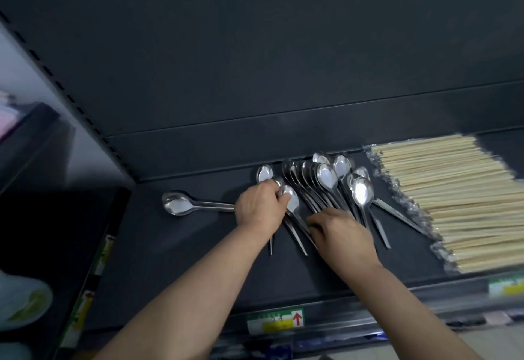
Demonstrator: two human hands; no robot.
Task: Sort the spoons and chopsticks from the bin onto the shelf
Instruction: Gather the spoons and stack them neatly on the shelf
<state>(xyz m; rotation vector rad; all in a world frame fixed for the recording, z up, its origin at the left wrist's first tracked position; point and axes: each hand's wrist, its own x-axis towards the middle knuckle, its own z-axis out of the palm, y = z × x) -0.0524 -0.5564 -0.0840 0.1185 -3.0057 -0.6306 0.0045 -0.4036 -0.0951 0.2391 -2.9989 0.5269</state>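
As I look down past both bare forearms, the left hand (259, 206) has its fingers curled round the bowls of a small clutch of shiny steel spoons (292, 203), with the handles trailing back toward me under the wrist. Just beside it, the right hand (341, 233) lies over the handles of a bigger fan of overlapping steel spoons (326, 179). Their bowls face up and point toward the back of the dark grey metal shelf (175, 260). The fingers are bent down, but whether they grip or just press, I cannot tell. One lone steel spoon (181, 203) lies sideways to the left, its handle running to the left hand. On the right, just beside the fan, sits a clear-wrapped pack of pale wooden chopsticks (442, 198). A green-and-yellow price label (275, 320) is on the front rail.
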